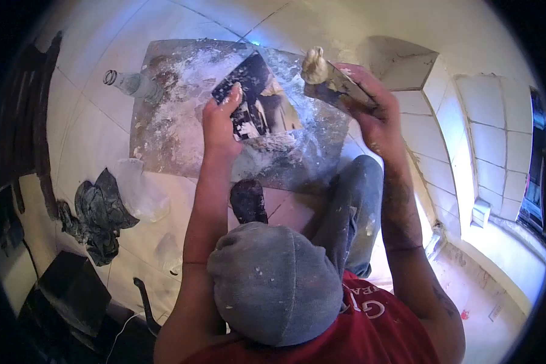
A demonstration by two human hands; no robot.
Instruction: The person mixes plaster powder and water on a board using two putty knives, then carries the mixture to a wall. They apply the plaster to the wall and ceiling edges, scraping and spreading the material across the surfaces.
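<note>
My left hand [223, 124] grips a dark flat plate [246, 82] by its left edge, thumb on top. Cream paste [279, 109] is smeared over the plate's right side. In my right hand [376, 106] is a flat putty knife [341, 88], held to the right of the plate and apart from it. A thick lump of cream paste [315, 65] clings to its far end. Both hands are raised over a board [176, 130] dusted with white powder on the floor. The fingers under the plate are hidden.
A clear glass bottle [133, 85] lies by the board's left edge. Left of me are a black plastic bag [103, 212] and a clear plastic bag [142, 191]. A tiled ledge [446, 139] runs along the right. My knee [364, 176] and dark shoe [248, 200] are near the board.
</note>
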